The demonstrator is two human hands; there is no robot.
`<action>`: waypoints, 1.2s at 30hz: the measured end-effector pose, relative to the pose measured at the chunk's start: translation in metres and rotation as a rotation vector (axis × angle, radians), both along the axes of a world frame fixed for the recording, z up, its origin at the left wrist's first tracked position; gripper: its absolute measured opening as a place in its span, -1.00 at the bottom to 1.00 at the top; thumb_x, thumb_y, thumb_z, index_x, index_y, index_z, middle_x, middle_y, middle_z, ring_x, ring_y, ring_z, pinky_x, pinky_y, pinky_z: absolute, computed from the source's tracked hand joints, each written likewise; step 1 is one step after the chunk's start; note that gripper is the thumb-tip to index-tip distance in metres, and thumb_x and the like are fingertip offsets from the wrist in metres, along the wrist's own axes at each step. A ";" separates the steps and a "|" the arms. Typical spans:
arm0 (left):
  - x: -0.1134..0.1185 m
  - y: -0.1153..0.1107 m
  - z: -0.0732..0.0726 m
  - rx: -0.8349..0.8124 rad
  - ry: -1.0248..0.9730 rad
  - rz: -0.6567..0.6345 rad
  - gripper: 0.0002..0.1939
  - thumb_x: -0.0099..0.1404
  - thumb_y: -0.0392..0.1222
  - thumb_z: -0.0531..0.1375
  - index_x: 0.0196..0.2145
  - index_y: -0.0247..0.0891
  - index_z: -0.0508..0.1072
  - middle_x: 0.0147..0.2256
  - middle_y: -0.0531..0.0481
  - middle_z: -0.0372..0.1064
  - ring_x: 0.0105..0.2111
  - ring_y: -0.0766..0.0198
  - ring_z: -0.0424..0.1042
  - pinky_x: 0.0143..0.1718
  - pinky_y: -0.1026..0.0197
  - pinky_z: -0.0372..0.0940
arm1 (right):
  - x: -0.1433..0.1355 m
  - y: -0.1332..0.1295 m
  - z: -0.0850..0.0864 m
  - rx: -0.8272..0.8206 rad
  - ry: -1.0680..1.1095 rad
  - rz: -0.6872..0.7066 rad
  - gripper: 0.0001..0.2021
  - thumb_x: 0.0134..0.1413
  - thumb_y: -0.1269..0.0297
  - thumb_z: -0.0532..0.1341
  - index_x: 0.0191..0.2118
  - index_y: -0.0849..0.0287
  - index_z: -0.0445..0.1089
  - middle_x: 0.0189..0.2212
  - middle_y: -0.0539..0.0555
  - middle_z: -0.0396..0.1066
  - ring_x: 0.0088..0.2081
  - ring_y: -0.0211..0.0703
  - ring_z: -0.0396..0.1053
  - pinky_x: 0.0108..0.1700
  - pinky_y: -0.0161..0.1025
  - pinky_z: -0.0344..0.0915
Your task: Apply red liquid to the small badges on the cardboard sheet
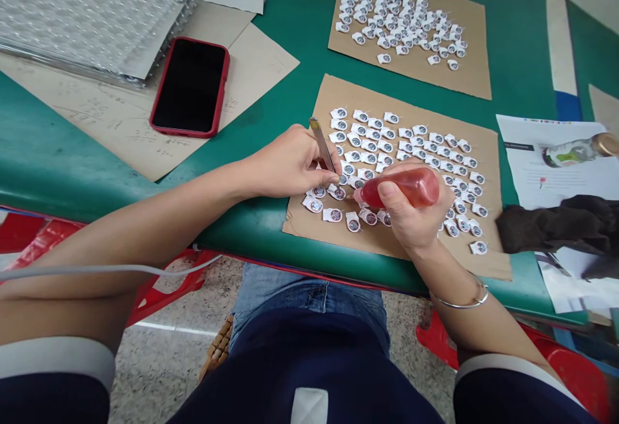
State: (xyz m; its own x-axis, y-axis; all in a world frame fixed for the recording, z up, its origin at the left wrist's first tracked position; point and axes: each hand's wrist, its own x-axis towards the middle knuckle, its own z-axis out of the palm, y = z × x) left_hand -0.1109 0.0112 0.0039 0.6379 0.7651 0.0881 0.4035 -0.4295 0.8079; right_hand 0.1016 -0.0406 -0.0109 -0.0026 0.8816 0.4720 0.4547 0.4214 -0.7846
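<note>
My left hand (294,161) is closed round a pair of metal tweezers (323,144), tips down at one of the small white pieces (337,192) with a round dark print. In my right hand (416,218) lies a red squeeze bottle (403,187), tilted so its nozzle points left toward that same piece. Whether the nozzle touches it, I cannot tell. Many such pieces lie in rough rows on a brown cardboard sheet (309,221) under both hands; my right hand hides some of them.
Farther back, a second cardboard sheet (411,79) holds more pieces. At left are a phone in a red case (191,86), brown paper (261,57) and stacked clear plastic trays (87,18). A glass bottle (578,150), papers (532,182) and dark cloth (556,224) lie right.
</note>
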 end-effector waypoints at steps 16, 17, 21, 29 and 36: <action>0.000 0.001 -0.001 -0.036 -0.031 -0.005 -0.90 0.10 -0.21 0.25 -0.45 -0.30 0.50 -0.45 0.03 0.42 -0.42 0.29 0.39 -0.31 0.24 0.27 | -0.001 0.000 -0.001 0.017 -0.034 0.015 -0.83 -0.09 0.14 0.31 -0.40 0.10 0.40 -0.47 0.00 0.40 -0.42 -0.21 0.36 -0.32 -0.13 0.33; 0.000 0.001 -0.001 -0.029 -0.026 -0.006 -0.90 0.11 -0.21 0.24 -0.44 -0.30 0.50 -0.45 0.02 0.42 -0.42 0.29 0.39 -0.31 0.24 0.26 | -0.001 0.000 -0.001 0.018 -0.034 0.015 -0.83 -0.09 0.14 0.31 -0.39 0.09 0.40 -0.47 0.00 0.40 -0.41 -0.21 0.36 -0.32 -0.13 0.33; 0.000 0.001 -0.003 -0.012 -0.031 -0.008 -0.91 0.12 -0.22 0.24 -0.43 -0.29 0.50 -0.46 0.04 0.42 -0.43 0.29 0.39 -0.34 0.25 0.25 | -0.002 0.000 -0.002 0.021 -0.032 0.023 -0.82 -0.09 0.14 0.31 -0.38 0.10 0.40 -0.45 0.01 0.40 -0.38 -0.20 0.37 -0.28 -0.12 0.34; 0.000 0.001 0.000 -0.006 -0.014 -0.020 -0.92 0.13 -0.22 0.22 -0.44 -0.27 0.50 -0.45 0.05 0.43 -0.41 0.31 0.39 -0.33 0.29 0.22 | -0.005 0.000 0.001 0.023 -0.023 0.079 -0.85 -0.08 0.19 0.31 -0.37 0.09 0.40 -0.45 -0.02 0.40 -0.40 -0.23 0.37 -0.31 -0.14 0.33; 0.000 0.002 -0.001 -0.015 -0.025 -0.016 -0.93 0.11 -0.23 0.23 -0.46 -0.27 0.50 -0.46 0.09 0.43 -0.44 0.35 0.39 -0.36 0.32 0.20 | -0.005 -0.001 0.001 0.020 -0.027 0.090 -0.85 -0.09 0.19 0.31 -0.36 0.08 0.40 -0.44 -0.01 0.41 -0.39 -0.22 0.37 -0.30 -0.13 0.34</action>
State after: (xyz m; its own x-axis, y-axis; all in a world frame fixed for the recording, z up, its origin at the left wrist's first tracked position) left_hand -0.1110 0.0128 0.0032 0.6480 0.7560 0.0928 0.3766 -0.4239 0.8237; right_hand 0.0962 -0.0412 -0.0099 -0.0940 0.8676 0.4883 0.4354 0.4769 -0.7635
